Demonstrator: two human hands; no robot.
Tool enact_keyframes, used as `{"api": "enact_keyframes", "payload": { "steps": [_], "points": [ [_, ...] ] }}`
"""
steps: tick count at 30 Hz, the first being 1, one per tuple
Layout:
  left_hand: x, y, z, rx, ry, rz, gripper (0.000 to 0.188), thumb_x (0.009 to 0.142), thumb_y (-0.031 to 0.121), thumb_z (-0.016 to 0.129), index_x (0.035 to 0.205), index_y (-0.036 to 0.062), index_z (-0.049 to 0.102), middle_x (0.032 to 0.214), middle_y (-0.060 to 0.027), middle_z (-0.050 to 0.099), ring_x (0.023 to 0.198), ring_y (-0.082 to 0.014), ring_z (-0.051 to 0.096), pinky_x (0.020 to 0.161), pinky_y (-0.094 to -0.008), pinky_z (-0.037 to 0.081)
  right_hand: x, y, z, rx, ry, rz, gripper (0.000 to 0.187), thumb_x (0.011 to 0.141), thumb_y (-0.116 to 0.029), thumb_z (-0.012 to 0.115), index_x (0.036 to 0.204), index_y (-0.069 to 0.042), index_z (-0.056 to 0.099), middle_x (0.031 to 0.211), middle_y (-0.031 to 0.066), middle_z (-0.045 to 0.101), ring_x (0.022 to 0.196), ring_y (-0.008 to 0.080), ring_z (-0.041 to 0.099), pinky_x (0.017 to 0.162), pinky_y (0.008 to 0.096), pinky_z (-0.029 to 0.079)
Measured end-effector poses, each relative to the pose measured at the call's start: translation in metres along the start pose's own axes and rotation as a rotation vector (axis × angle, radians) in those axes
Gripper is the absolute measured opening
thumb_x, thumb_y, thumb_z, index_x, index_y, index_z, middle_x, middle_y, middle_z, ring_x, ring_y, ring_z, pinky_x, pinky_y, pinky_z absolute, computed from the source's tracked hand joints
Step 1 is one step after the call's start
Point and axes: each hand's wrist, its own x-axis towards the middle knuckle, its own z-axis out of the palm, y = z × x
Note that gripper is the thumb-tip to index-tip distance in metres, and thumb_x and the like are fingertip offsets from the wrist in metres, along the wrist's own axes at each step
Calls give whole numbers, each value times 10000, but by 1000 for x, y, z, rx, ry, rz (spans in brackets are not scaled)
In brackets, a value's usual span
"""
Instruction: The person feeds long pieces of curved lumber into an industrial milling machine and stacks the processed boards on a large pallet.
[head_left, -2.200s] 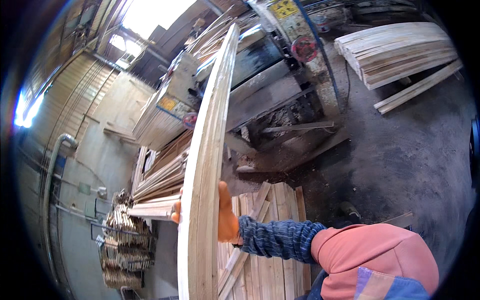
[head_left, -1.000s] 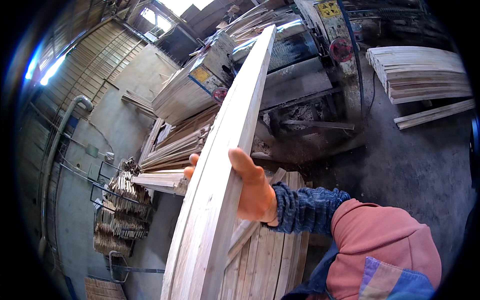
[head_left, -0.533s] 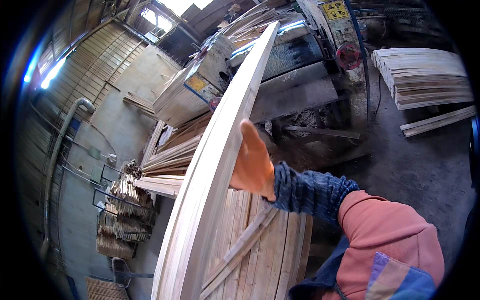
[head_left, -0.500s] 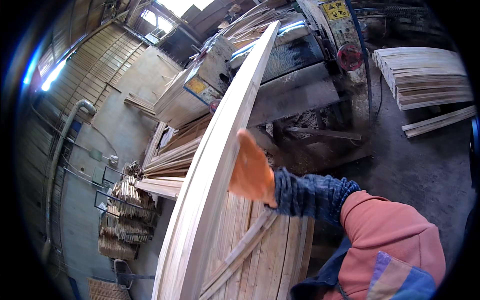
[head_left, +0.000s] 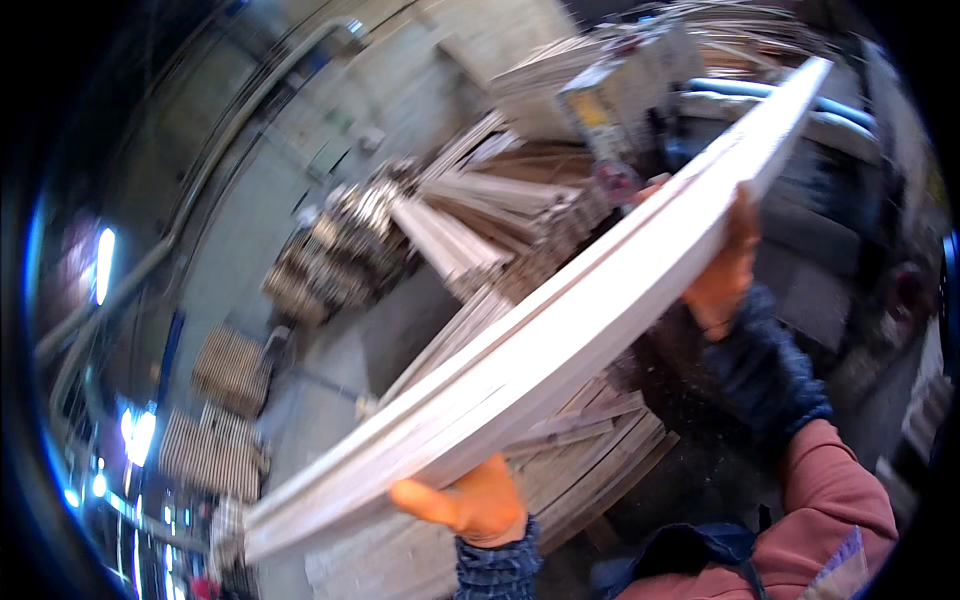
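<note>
Several long, pale wooden boards point(head_left: 560, 370) lie together as one bundle across the head view, from lower left to upper right. My right hand point(head_left: 722, 265), in an orange glove, grips the bundle toward its far end, with fingertips showing over the opposite edge. Closer to me, my left hand point(head_left: 480, 503), also orange-gloved, holds the bundle from its near side and underneath. Its thumb lies along the board's edge, and the boards hide its other fingers. Below the bundle is a stack of boards point(head_left: 600, 480), which it partly covers.
A woodworking machine point(head_left: 630, 95) stands beyond the bundle's far end, beside a blue pipe-like bar point(head_left: 850, 112). Piled profiled boards point(head_left: 450, 240) lie past the bundle. Farther left are heaped wood bundles point(head_left: 330, 250) and slatted stacks point(head_left: 230, 370). A long pipe point(head_left: 225, 140) runs along the wall.
The view has turned left. The bundle now lies more crosswise and is raised above the stack. My left hand has come into view beneath it; my right hand now grips its far part.
</note>
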Motion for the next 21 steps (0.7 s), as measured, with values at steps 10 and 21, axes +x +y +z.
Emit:
{"api": "enact_keyframes", "payload": {
  "steps": [10, 21],
  "points": [
    [82, 138, -86, 104, 221, 17, 938, 1044, 755, 293, 1654, 43, 293, 1570, -210, 504, 1428, -331, 519, 1199, -491, 432, 66, -115, -107, -177, -21, -61, 1082, 925, -749, 579, 1664, -73, 171, 1606, 261, 416, 1518, 419, 378, 1257, 557, 344],
    [74, 75, -19, 199, -84, 106, 689, 1091, 466, 480, 1545, -51, 458, 1343, -291, 649, 1178, -414, 684, 1000, -545, 590, -11, 44, 13, 375, -19, 61, 805, 956, -642, 665, 1544, -123, 487, 1516, 177, 551, 1414, 347, 530, 1196, 587, 430]
  ]
}}
